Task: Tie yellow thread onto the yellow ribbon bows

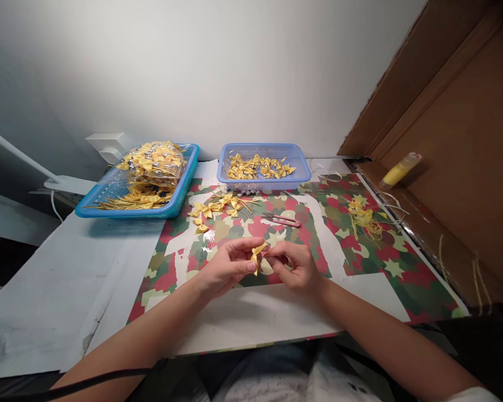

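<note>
A yellow ribbon bow (256,258) is pinched between the thumb and fingers of my left hand (230,263). Close beside it on the right, my right hand (294,264) is closed with thumb and forefinger together; whatever is between those fingertips is too small to make out. Beyond my hands lies a pair of pink thread snips (285,221) on the patterned sheet. Several yellow bows with thin gold stems (225,205) are spread a little farther off to the left, near some silvery beads (248,193).
A light blue basket (263,183) with yellow bows stands against the wall. To its left, a blue tray (180,192) holds bagged bows and stemmed ones. Yellow thread scraps (365,219) lie on the right. A yellow tube (401,170) rests by the cardboard (456,167).
</note>
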Tool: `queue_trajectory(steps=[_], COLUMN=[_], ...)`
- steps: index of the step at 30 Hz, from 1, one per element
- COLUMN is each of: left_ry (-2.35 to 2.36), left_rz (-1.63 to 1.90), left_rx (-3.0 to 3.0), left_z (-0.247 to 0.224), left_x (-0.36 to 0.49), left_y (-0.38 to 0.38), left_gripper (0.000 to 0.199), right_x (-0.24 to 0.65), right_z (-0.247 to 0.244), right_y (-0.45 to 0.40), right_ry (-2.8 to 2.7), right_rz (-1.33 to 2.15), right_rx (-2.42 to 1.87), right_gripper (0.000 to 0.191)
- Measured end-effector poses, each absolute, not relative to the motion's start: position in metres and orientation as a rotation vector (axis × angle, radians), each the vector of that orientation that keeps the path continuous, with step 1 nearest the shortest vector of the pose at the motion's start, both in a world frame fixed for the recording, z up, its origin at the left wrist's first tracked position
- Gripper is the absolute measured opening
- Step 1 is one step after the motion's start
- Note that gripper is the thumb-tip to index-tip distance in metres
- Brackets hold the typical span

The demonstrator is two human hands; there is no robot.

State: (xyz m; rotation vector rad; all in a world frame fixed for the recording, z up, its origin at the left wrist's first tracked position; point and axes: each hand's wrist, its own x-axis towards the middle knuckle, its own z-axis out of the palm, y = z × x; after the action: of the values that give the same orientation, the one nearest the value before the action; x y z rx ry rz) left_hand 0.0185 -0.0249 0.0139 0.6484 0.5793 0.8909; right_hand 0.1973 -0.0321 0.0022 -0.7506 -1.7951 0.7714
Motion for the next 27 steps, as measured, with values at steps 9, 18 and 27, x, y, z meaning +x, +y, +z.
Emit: queue_trajectory(steps=[9, 18, 27], left_ry=[0.58, 0.622, 0.571], left_rz=[0.892, 0.884, 0.845], left_rx=[0.656, 0.662, 0.665], left_z=[0.0159, 0.0116, 0.0113], left_x=[0.0199, 0.0209, 0.0211], left_y=[-0.0252, -0.0264, -0.0273], left_gripper=[0.038, 0.037, 0.033], right_x=[0.1974, 0.1951, 0.1965], right_z=[0.0038, 0.004, 0.0037], right_y=[-0.0318, -0.0343, -0.034], right_ry=[-1.824, -1.807, -1.818], right_rz=[0.715, 0.749, 0.839], right_rx=[-0.781, -0.775, -0.754], right_gripper=[0.011, 0.015, 0.015])
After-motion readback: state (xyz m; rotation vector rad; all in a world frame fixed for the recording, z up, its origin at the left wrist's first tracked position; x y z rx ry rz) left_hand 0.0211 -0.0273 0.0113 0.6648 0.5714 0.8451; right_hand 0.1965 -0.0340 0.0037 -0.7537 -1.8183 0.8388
